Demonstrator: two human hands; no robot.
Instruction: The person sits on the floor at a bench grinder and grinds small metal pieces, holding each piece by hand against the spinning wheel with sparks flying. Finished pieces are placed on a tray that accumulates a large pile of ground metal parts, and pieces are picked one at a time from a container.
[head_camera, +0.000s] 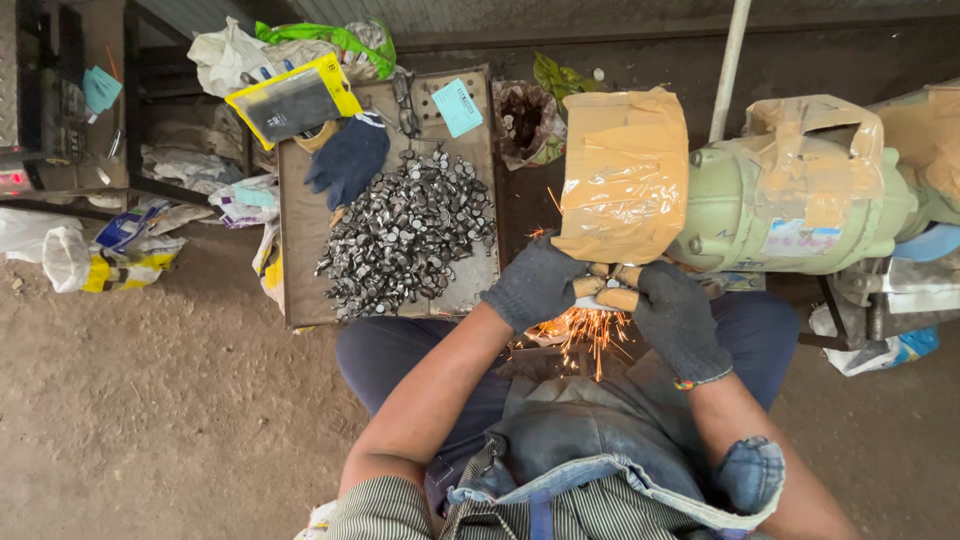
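On the tabletop (300, 250) at left, a heap of small dark metal pieces (405, 235) is spread. Rightward, a small workpiece (607, 285), mostly hidden, is gripped by both gloved hands, left (535, 285) and right (680, 320), under the tape-wrapped grinder (790, 210); orange sparks (585, 335) are thrown below.

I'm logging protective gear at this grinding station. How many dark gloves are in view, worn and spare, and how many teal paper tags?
Gloves worn: 2, on the left hand and the right hand, both at the sparks
Spare blue glove on the metal tray: 1
Teal tags: 2, one on the tray, one on the shelf
Total: 5
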